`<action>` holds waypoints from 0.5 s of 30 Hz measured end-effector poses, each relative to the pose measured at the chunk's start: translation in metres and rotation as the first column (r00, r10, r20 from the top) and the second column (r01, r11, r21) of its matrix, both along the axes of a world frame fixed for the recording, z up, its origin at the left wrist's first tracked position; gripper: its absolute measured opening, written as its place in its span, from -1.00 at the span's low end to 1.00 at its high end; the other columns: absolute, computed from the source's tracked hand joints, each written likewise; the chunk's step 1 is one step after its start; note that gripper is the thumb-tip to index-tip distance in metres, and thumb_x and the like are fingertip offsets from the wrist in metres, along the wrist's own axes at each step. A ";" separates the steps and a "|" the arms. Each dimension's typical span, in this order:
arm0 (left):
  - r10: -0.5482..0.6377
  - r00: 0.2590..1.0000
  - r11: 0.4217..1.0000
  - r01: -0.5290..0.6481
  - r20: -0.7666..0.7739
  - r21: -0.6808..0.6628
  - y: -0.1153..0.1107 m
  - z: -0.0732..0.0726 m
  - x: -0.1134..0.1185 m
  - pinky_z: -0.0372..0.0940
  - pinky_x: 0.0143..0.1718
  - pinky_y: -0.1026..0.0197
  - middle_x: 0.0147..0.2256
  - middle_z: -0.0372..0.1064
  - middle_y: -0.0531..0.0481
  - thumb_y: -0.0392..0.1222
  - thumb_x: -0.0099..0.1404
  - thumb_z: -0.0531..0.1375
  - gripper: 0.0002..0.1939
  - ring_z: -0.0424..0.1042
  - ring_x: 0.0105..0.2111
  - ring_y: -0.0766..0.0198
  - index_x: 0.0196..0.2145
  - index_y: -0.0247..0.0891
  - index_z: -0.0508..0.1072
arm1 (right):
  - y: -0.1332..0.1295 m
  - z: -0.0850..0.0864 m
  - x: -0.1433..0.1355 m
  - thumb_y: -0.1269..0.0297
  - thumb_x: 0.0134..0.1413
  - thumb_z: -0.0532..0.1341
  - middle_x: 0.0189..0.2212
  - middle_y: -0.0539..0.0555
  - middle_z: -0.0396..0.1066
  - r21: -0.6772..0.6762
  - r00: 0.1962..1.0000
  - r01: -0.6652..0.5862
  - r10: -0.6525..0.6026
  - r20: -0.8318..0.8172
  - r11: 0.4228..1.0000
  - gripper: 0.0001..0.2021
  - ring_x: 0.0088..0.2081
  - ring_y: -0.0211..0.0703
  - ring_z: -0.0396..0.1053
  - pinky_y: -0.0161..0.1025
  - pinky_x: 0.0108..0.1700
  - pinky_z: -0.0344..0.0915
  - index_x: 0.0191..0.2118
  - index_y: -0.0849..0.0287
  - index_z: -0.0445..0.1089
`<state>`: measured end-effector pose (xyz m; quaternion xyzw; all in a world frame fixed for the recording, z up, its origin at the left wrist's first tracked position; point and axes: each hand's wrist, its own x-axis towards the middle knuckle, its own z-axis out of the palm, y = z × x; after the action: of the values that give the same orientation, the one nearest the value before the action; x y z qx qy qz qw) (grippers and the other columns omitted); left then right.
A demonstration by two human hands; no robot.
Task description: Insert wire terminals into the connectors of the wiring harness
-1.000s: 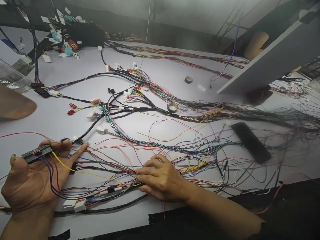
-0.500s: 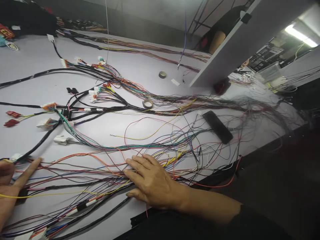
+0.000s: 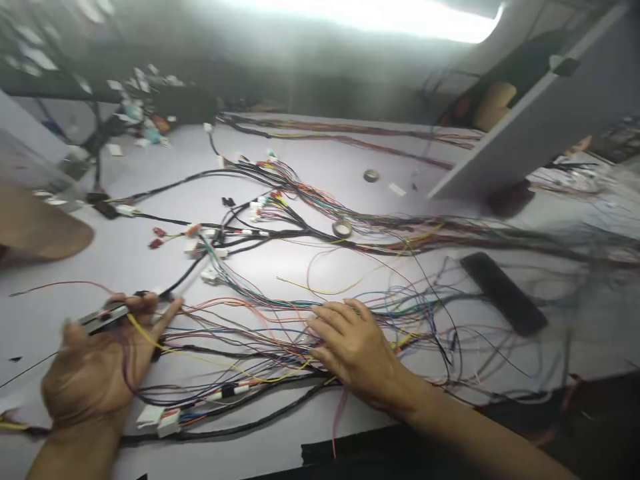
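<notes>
My left hand [image 3: 95, 373] is palm up at the lower left, the thumb and fingers around a dark grey connector [image 3: 105, 320]. A yellow wire [image 3: 145, 331] and some purple ones run from that connector. Its index finger stretches towards the loose wires. My right hand [image 3: 355, 347] lies flat, palm down, on the bundle of thin coloured wires [image 3: 270, 337], with its fingers extended. Below and between the hands, white connectors [image 3: 160, 419] sit at the end of a harness branch. Black taped branches [image 3: 260, 427] run along the near side.
Farther back lie more harnesses with white and red connectors [image 3: 157, 238]. Tape rolls [image 3: 343, 229] and a black phone [image 3: 503, 293] rest on the table. A slanted grey panel [image 3: 530, 107] stands at the right, with a person partly behind it. A blurred skin-toned shape [image 3: 40, 223] enters at left.
The view has swung left, so the table contents appear farther right. My left hand is now fully in view with the connector; my right hand remains on the wires.
</notes>
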<state>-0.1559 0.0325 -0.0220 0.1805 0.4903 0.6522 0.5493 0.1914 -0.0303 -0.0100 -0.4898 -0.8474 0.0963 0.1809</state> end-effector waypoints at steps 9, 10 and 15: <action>0.006 0.984 1.000 -0.010 0.176 0.022 -0.007 0.007 0.003 0.19 0.20 -0.26 -0.30 0.47 -0.04 0.02 0.01 0.37 -0.67 0.43 -0.07 0.05 -0.32 -0.23 0.50 | 0.105 0.015 -0.101 0.10 0.25 0.16 -0.04 0.16 0.48 -0.103 0.986 0.026 -0.042 -0.159 0.994 -0.58 -0.05 -0.02 0.40 -0.11 -0.05 0.26 0.14 0.19 0.30; 0.006 0.984 1.000 -0.010 0.179 0.023 -0.008 0.007 0.002 0.19 0.20 -0.25 -0.30 0.48 -0.05 0.02 0.00 0.38 -0.66 0.42 -0.05 0.04 -0.32 -0.23 0.51 | 0.115 0.014 -0.118 0.07 0.23 0.18 -0.06 0.13 0.49 -0.177 0.985 0.065 -0.091 -0.145 0.982 -0.57 -0.05 0.00 0.40 -0.10 -0.06 0.26 0.13 0.17 0.31; -0.036 0.981 0.997 0.023 0.190 0.070 -0.013 0.013 -0.003 0.18 0.23 -0.20 -0.26 0.50 -0.03 0.08 -0.04 0.39 -0.64 0.33 0.11 -0.08 -0.34 -0.19 0.52 | 0.125 0.010 -0.179 0.22 0.27 0.16 -0.17 -0.03 0.52 -0.233 0.951 -0.017 -0.056 -0.303 0.972 -0.74 -0.15 -0.23 0.45 -0.29 -0.09 0.29 0.04 0.05 0.39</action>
<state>-0.1591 0.0191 -0.0088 0.1428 0.4102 0.6745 0.5969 0.0128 0.0946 0.0001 -0.4952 -0.7868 0.2682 0.2526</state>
